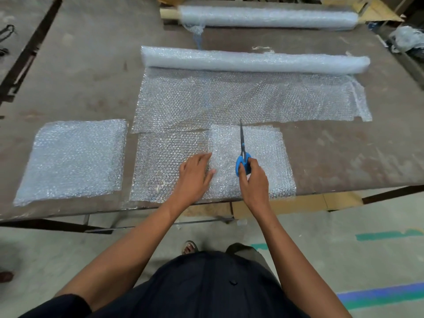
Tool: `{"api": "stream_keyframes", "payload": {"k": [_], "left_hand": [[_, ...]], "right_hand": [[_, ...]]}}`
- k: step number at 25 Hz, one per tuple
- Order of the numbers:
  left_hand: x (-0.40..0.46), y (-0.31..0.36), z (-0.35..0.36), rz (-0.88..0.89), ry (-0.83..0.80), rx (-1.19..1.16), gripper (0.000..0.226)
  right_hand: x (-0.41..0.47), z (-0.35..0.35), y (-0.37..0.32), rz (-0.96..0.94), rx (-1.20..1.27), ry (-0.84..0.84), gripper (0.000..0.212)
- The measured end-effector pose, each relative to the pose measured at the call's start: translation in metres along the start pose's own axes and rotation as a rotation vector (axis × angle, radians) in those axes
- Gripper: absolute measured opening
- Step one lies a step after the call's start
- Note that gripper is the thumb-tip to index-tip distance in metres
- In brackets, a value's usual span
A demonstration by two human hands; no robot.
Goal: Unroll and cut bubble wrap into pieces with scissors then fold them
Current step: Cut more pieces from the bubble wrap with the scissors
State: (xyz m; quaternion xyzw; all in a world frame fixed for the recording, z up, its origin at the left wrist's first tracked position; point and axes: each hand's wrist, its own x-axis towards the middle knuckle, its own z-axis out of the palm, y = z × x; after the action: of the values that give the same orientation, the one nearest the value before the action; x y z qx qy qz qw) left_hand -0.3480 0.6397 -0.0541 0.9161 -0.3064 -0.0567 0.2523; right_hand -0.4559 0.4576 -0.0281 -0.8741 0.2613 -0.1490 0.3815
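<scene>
The cut piece of bubble wrap [247, 161] lies at the near edge of the table [80, 72], and its right half looks whiter, so I judge it is already folded double there. Your left hand [195, 175] rests flat on it with the fingers spread, probably to keep the slippery sheet from moving. Your right hand [253, 180] holds the blue-handled scissors [242, 154] with fingers through the handles; the blades are together and point away from you, above the piece. Behind it the unrolled sheet [241, 99] runs back to its roll [252, 61], ready for the next cut. A finished folded piece [73, 159] waits on the left, apart from the work. A second roll [266, 18] lies at the far edge.
</scene>
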Motion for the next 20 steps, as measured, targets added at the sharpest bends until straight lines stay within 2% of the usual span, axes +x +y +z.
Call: {"api": "stream_keyframes", "payload": {"k": [3, 5, 7, 9, 11, 15, 18, 20], "left_hand": [[-0.035, 0.010, 0.001, -0.136, 0.197, -0.286, 0.028], [-0.053, 0.018, 0.004, -0.302, 0.251, -0.490, 0.016], [-0.069, 0.022, 0.009, -0.419, 0.287, -0.552, 0.014], [-0.087, 0.021, 0.015, -0.462, 0.308, -0.521, 0.015], [-0.102, 0.017, 0.020, -0.407, 0.305, -0.433, 0.017], [-0.096, 0.006, 0.019, -0.126, 0.265, -0.138, 0.020], [-0.084, 0.004, 0.008, -0.049, 0.139, 0.015, 0.016], [-0.078, 0.004, 0.004, -0.044, 0.023, 0.030, 0.014]], "right_hand": [[-0.027, -0.001, -0.015, 0.244, 0.282, -0.297, 0.030], [-0.044, 0.003, -0.017, 0.328, 0.362, -0.445, 0.045], [-0.064, 0.007, -0.018, 0.439, 0.449, -0.572, 0.062], [-0.087, 0.009, -0.017, 0.499, 0.457, -0.681, 0.069], [-0.114, 0.011, -0.010, 0.478, 0.460, -0.742, 0.072], [-0.147, 0.019, 0.009, 0.469, 0.548, -0.738, 0.075], [-0.150, 0.017, 0.009, 0.472, 0.544, -0.764, 0.071], [-0.150, 0.012, 0.004, 0.493, 0.555, -0.758, 0.065]]}}
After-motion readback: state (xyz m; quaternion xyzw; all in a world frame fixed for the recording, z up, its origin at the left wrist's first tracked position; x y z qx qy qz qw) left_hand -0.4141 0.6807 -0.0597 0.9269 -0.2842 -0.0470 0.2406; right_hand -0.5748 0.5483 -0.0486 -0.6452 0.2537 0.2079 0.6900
